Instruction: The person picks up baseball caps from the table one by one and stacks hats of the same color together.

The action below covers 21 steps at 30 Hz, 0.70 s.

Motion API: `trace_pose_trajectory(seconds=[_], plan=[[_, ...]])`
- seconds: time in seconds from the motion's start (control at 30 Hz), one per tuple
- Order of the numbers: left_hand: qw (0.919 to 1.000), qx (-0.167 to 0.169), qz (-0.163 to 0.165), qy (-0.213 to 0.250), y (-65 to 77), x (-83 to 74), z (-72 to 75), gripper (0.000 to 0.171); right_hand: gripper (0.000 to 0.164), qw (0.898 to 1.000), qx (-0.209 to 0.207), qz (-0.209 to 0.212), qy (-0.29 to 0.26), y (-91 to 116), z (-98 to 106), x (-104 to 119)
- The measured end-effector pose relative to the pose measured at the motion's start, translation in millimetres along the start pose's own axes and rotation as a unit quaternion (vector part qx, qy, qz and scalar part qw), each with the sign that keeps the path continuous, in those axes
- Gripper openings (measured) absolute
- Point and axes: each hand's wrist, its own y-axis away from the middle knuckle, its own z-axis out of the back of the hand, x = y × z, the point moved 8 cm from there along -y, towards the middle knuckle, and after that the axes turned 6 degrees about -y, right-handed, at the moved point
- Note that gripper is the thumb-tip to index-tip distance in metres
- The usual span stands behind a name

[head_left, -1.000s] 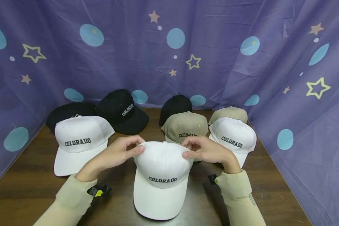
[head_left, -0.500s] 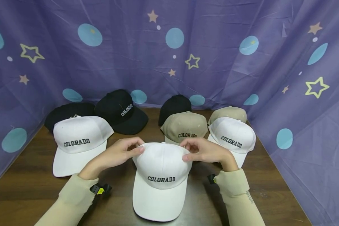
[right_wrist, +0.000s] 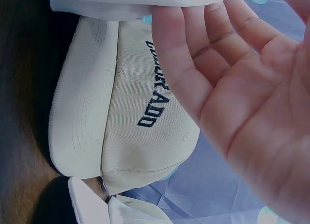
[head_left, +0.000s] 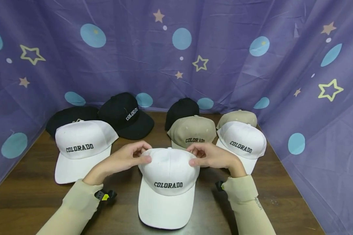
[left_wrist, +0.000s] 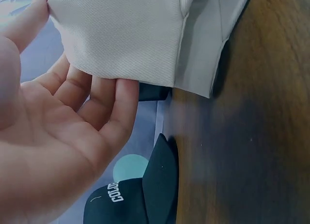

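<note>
- Head view: a white cloth baseball cap lettered COLORADO in black (head_left: 169, 173), front centre over the brown wooden worktop (head_left: 282, 209); left hand (head_left: 122, 160) and right hand (head_left: 216, 159) pinch its crown's sides, thumbs in front.
- Left wrist view adds the palm and the bent fingers (left_wrist: 127, 100) tucked behind the cloth.
- Right wrist view reveals a beige cloth cap's (right_wrist: 133, 146) curved brim, mostly hidden from the head.

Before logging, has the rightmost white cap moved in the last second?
No: against the right edge of the table, the rightmost white cap sits as before.
</note>
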Motion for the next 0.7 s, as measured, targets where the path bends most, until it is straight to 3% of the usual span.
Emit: trace_pose_trajectory(seconds=[0.07,0.2,0.53,0.7], plan=[[1.0,-0.002,0.0,-0.004,-2.7,11.1,-1.4,0.027,0.029,1.0,-0.002,-0.002,0.003,0.6,-1.5,8.3],[0.9997,-0.007,0.009,-0.02,-4.0,15.0,-1.5,0.029,0.028,1.0,-0.005,-0.011,0.006,2.0,-3.9,23.1],[0.9991,-0.017,0.008,-0.039,-2.9,11.2,0.1,0.033,0.026,0.999,-0.03,-0.015,0.034,-1.3,-4.1,21.3],[0.9979,-0.006,0.021,-0.061,-2.7,15.5,2.2,0.047,0.027,0.997,-0.054,-0.013,0.058,-5.4,-4.2,23.5]])
